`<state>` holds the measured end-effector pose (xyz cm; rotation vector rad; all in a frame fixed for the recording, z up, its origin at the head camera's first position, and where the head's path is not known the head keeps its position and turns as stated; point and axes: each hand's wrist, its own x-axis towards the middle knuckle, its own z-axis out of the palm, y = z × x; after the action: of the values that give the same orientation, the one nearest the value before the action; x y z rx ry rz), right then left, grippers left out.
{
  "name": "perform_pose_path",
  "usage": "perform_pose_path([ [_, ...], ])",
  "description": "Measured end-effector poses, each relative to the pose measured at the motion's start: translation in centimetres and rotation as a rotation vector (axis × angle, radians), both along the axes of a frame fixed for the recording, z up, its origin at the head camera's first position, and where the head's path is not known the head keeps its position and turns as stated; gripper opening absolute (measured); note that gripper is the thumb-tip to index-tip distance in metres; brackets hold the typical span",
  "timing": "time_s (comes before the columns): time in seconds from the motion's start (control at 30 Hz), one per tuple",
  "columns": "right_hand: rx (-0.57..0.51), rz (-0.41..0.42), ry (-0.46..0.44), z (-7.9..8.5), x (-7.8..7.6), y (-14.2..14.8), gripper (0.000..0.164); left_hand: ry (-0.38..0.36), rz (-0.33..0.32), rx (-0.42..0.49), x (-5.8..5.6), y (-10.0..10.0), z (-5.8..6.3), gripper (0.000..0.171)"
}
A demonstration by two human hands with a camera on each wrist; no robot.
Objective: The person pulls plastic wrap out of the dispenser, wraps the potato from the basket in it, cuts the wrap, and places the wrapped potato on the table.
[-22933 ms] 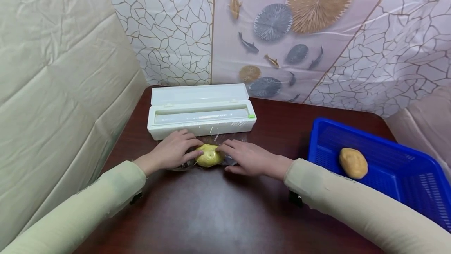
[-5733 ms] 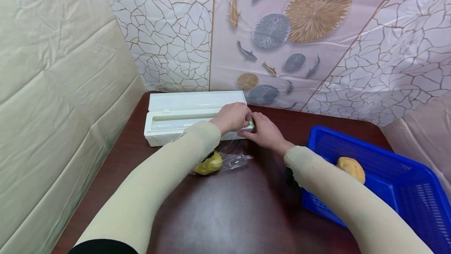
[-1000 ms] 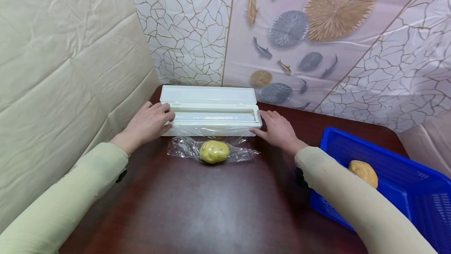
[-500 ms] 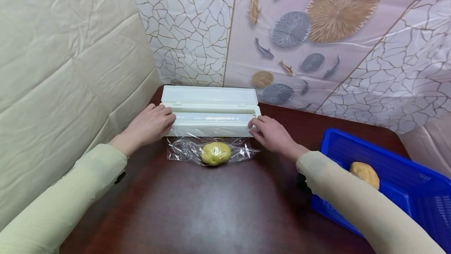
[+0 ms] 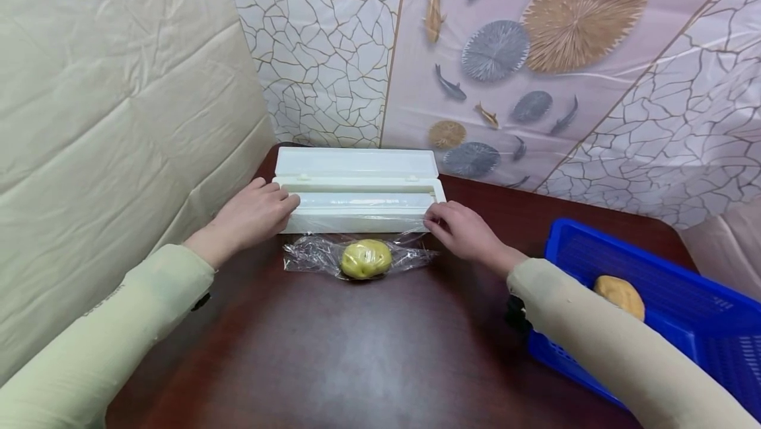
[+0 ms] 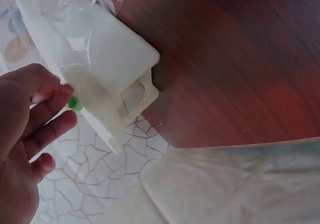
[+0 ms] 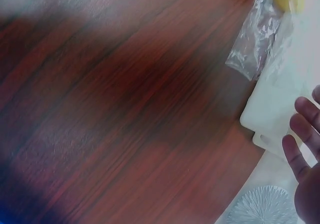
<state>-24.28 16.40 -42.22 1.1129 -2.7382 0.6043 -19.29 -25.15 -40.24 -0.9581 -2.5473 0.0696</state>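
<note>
A yellow potato (image 5: 366,259) wrapped in clear cling film (image 5: 309,252) lies on the table, before a white cling film dispenser (image 5: 357,223) with its lid raised and a film roll (image 5: 365,199) inside. At the dispenser's left end, my left hand (image 5: 252,214) pinches the film edge between thumb and index finger. A green cutter slider (image 6: 75,104) shows right beside those fingertips in the left wrist view. My right hand (image 5: 464,227) pinches the film at the right front edge, thumb and index finger together. In the right wrist view its other fingers (image 7: 305,126) are spread; the pinch is out of frame.
A blue plastic basket (image 5: 672,267) stands on the right of the dark wooden table (image 5: 333,350), holding a tan potato-like item (image 5: 619,295), partly hidden by my right sleeve (image 5: 594,323). Patterned cloth (image 5: 333,52) hangs behind; a beige cloth wall (image 5: 119,118) borders the left.
My right hand has shifted from the dispenser's right end onto its front edge and pinched the film there. The left hand stays at the left end. The view has shifted slightly.
</note>
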Motion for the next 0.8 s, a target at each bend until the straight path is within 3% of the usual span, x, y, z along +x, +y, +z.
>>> perform_pose_path([
  [0.23,-0.023,0.011,-0.062,0.0,0.0,-0.2,0.004,0.071,0.021,-0.060,0.8,0.7,-0.6,0.016],
  [0.5,-0.003,0.025,-0.067,-0.3,0.0,-0.2,0.007,0.143,0.040,-0.077,1.8,0.9,-1.6,0.018],
  [0.7,0.017,0.047,-0.068,-0.3,0.1,-0.1,0.009,0.058,0.059,-0.044,2.5,0.8,-2.5,0.020],
  [0.8,0.020,0.051,-0.070,-0.1,0.1,0.1,0.008,0.012,0.071,-0.001,2.7,0.8,-2.2,0.022],
])
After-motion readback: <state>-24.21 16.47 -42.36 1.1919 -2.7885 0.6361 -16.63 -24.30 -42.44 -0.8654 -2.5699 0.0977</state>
